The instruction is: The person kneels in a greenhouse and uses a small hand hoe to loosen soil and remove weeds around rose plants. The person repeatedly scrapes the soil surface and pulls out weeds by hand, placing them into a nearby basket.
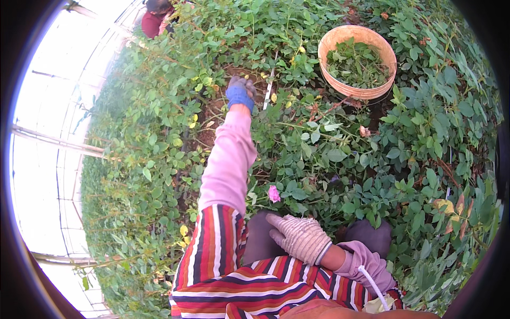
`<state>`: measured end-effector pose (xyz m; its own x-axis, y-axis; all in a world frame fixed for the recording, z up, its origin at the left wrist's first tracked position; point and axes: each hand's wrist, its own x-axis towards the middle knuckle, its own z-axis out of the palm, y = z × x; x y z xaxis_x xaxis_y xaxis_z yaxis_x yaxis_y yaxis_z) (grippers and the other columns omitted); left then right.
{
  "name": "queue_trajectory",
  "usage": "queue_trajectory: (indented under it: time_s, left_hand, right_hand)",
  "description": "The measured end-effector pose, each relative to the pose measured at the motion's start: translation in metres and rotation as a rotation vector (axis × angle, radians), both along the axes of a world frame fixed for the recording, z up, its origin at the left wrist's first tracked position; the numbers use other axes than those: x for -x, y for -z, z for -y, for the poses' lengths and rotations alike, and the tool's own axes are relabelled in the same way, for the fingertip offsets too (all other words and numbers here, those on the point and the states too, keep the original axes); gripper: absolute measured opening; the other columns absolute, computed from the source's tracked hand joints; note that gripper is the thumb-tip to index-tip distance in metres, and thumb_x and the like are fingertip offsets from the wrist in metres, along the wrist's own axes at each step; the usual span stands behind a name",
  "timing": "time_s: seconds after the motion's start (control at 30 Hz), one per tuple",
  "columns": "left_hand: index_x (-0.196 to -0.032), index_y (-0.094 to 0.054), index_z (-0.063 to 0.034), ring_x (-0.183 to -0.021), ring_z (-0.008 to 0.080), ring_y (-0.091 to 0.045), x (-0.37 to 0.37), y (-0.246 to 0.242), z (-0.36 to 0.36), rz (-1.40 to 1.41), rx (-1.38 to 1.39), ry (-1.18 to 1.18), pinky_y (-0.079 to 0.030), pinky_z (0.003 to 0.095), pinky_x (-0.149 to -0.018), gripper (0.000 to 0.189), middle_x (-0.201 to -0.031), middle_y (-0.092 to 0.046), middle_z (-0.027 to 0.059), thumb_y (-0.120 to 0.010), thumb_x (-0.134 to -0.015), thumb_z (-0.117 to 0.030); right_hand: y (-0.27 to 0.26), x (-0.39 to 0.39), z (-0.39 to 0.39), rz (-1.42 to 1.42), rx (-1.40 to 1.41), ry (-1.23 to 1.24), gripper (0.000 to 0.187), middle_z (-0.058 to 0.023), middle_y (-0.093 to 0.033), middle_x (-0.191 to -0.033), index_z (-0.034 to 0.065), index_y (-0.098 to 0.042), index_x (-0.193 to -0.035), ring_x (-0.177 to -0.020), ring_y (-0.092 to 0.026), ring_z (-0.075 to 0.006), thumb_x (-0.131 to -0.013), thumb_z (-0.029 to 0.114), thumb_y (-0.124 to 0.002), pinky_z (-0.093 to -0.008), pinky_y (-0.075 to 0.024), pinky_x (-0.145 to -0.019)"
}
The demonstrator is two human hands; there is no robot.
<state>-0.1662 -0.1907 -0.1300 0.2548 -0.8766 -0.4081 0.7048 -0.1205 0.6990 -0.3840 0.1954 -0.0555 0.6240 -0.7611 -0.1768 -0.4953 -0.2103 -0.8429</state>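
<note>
My left hand (241, 91), in a grey glove with a blue cuff, is stretched far forward, low among leafy stems beside a strip of bare brown soil (205, 133). The fingers are bent, and whether they grip a stem is hidden. My right hand (301, 238), in a worn off-white knitted glove, lies across my lap by my dark-clad knee (261, 235). Its forefinger and thumb are apart, with nothing seen in them. A pink rose bloom (274, 193) stands just ahead of that knee. Several yellowed leaves (274, 97) are scattered near my left hand.
A round orange-tan bucket (324, 65) holding cut greenery (356, 63) stands ahead on the right. Dense rose bushes (338, 155) surround me. A narrow white strip (269, 89) runs through the plants. Another person (156, 20) crouches at the far left, near the greenhouse wall (48, 99).
</note>
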Motion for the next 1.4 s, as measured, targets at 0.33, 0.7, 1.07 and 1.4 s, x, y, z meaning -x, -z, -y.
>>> queue_trajectory:
  time_s: [0.33,0.7,1.07,1.4]
  left_hand:
    - [-0.108,-0.043,-0.0155,-0.053,0.0184,-0.045,0.047,0.041,0.027,0.143,0.229,-0.207,-0.04,0.0311,-0.045,0.012,-0.077,-0.049,0.0099,-0.045,-0.098,-0.01]
    - [-0.077,-0.043,-0.0102,-0.041,0.0093,-0.039,-0.012,0.001,0.05,-0.196,-0.071,-0.009,-0.038,0.0226,-0.036,0.021,-0.058,-0.04,-0.002,-0.044,-0.099,-0.01]
    - [-0.147,-0.038,-0.0319,-0.046,0.0078,-0.04,-0.011,0.03,-0.038,0.011,0.109,0.312,-0.034,0.0228,-0.037,0.044,-0.07,-0.043,-0.0037,-0.048,-0.104,-0.023]
    - [-0.147,-0.042,-0.014,-0.044,0.0058,-0.041,0.011,-0.01,-0.087,0.19,-0.091,0.592,-0.033,0.0193,-0.034,0.044,-0.067,-0.049,-0.0031,-0.049,-0.103,-0.019]
  right_hand:
    - [-0.002,0.009,0.004,0.012,-0.02,0.049,0.033,-0.0202,-0.066,-0.096,0.0089,-0.056,-0.122,-0.086,-0.066,-0.0393,-0.095,0.029,-0.055,-0.0505,-0.053,-0.073]
    - [-0.002,0.015,0.003,0.074,-0.033,0.066,0.035,-0.0211,-0.066,-0.102,0.0081,-0.057,-0.124,-0.089,-0.066,-0.0393,-0.096,0.03,-0.054,-0.0502,-0.0532,-0.076]
    - [-0.002,0.01,0.0,0.038,-0.033,0.019,0.037,-0.0218,-0.067,-0.103,0.0078,-0.057,-0.123,-0.091,-0.066,-0.0392,-0.095,0.03,-0.055,-0.0503,-0.0533,-0.078]
    - [0.002,0.015,0.028,0.269,0.076,0.522,0.039,-0.022,-0.067,-0.098,0.0081,-0.058,-0.13,-0.086,-0.066,-0.0376,-0.095,0.025,-0.061,-0.0454,-0.0529,-0.077]
